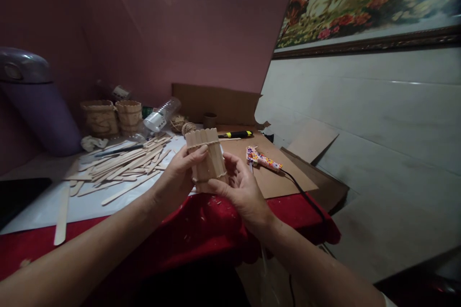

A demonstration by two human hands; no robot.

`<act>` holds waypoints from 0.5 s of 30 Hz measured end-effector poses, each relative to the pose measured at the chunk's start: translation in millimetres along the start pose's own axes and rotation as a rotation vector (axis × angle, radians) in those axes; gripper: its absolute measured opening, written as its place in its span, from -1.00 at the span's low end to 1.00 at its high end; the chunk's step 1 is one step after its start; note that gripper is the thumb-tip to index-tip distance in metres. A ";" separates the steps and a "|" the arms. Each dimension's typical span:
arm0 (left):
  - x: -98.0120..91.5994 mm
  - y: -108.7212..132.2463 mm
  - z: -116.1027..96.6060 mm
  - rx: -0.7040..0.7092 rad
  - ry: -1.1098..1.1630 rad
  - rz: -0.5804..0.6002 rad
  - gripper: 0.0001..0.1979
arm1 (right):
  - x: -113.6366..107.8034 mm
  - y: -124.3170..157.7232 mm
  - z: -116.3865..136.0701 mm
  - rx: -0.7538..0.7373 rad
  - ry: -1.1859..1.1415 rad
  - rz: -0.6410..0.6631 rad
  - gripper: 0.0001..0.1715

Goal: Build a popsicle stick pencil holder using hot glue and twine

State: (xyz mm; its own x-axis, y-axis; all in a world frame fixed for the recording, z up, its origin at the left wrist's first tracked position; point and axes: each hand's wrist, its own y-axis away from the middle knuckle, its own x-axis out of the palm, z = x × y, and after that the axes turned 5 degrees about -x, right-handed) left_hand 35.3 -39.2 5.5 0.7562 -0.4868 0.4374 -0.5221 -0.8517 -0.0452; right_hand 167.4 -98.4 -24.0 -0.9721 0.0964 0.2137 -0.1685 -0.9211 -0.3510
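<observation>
A small cup made of upright wooden craft sticks (pixel 208 159) is held over the table's front edge, slightly tilted. Twine runs around it near its top and near its base. My left hand (pixel 183 168) grips its left side, the thumb lying across the upper twine. With the thumb at the lower twine and the fingers behind, my right hand (pixel 240 183) holds its right side. A patterned glue gun (pixel 264 159) lies right of my right hand, its cord running off the table. Left of my left hand is a loose pile of craft sticks (pixel 122 165).
Two finished-looking stick cups (pixel 100 119) stand at the back left beside a purple bottle (pixel 41 105). A clear plastic bottle (pixel 162 115), a ball of twine (pixel 188 128) and a yellow-black cutter (pixel 239 134) lie farther back. Cardboard (pixel 284 177) covers the right side; red cloth (pixel 212 220) hangs in front.
</observation>
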 end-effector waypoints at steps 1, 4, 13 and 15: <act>-0.4 0.5 -1.2 -0.011 0.008 0.026 -0.52 | -1.1 1.2 0.8 -0.008 -0.006 0.010 -0.25; -1.3 1.4 -3.0 -0.044 0.031 0.068 -0.56 | -3.6 3.9 3.2 -0.017 -0.015 -0.009 -0.30; -5.2 3.7 -2.3 -0.069 0.038 0.049 -0.52 | -0.3 2.3 6.7 0.076 -0.105 -0.094 -0.21; -6.7 2.7 -2.3 -0.065 0.043 0.069 -0.53 | -0.9 2.0 7.0 0.063 -0.082 -0.080 -0.21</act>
State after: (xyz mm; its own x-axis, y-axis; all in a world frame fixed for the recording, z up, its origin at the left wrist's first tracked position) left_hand 27.9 -37.8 4.5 0.7007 -0.5334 0.4738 -0.5977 -0.8015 -0.0184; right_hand 169.1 -103.0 -18.6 -0.9391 0.1418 0.3131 -0.2320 -0.9337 -0.2727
